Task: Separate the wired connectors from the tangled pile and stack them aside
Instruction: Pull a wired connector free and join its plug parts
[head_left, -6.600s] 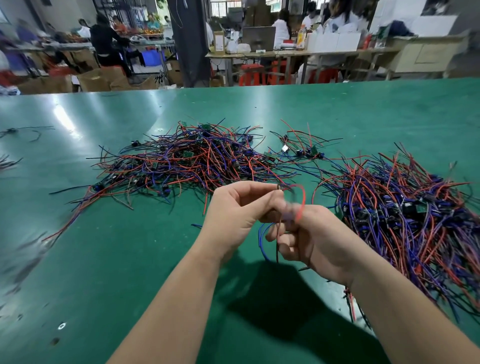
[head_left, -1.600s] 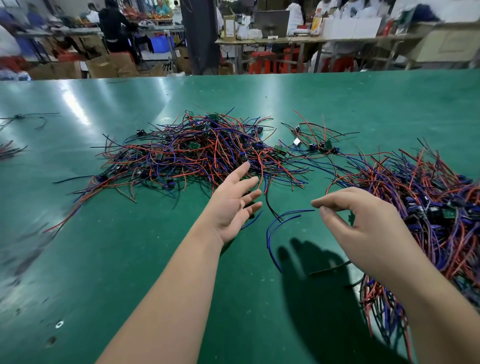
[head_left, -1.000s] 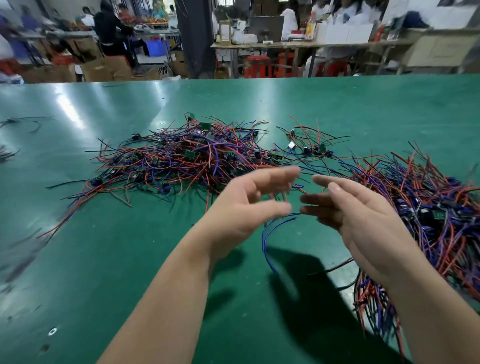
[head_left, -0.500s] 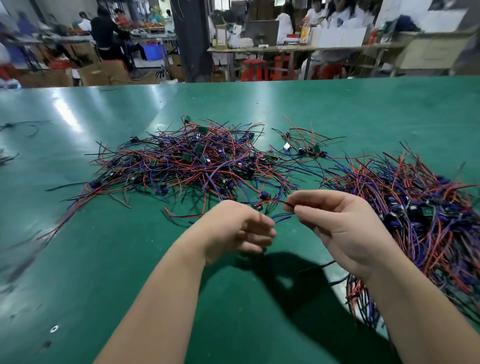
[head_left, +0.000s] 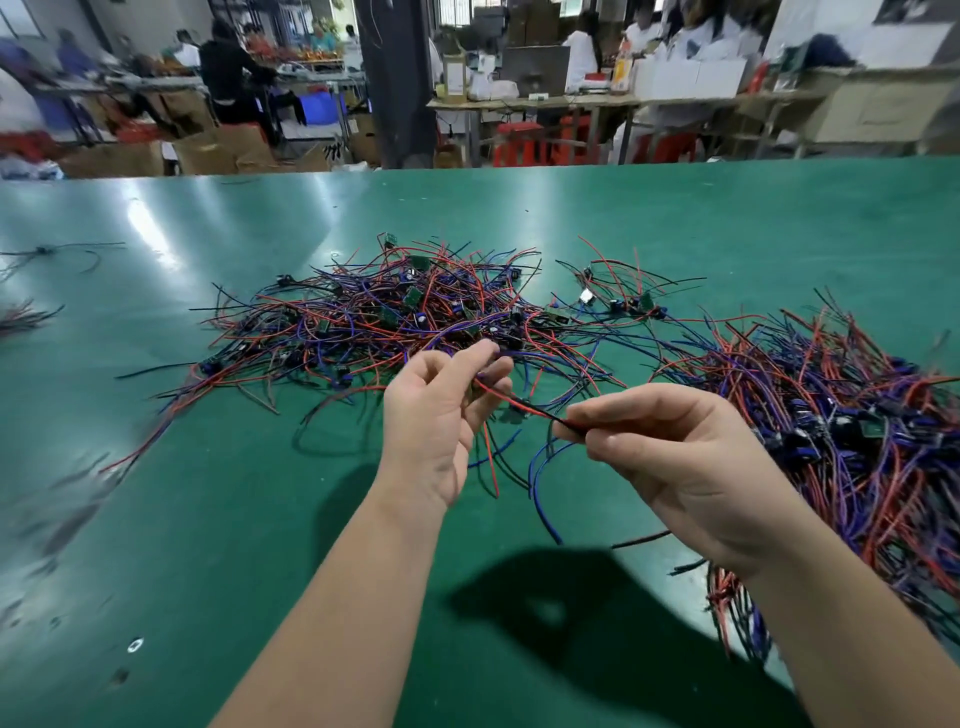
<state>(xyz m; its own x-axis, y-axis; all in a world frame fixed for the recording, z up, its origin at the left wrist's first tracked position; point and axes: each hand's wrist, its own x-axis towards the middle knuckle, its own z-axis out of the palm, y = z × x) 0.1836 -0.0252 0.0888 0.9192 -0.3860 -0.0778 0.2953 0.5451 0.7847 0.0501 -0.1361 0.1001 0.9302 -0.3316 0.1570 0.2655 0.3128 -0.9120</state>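
Over the green counter (head_left: 182, 519), one wired connector (head_left: 506, 399) is held taut.
Fingers of the left hand (head_left: 436, 415) and right hand (head_left: 670, 467) are clamped on it, just in front of the tangled pile (head_left: 395, 317).

The left hand (head_left: 435, 415) and right hand (head_left: 675, 467) are bare, as are both forearms (head_left: 343, 597) to the frame's edge.

Head-worn, forward-down, close over table (head_left: 156, 519)
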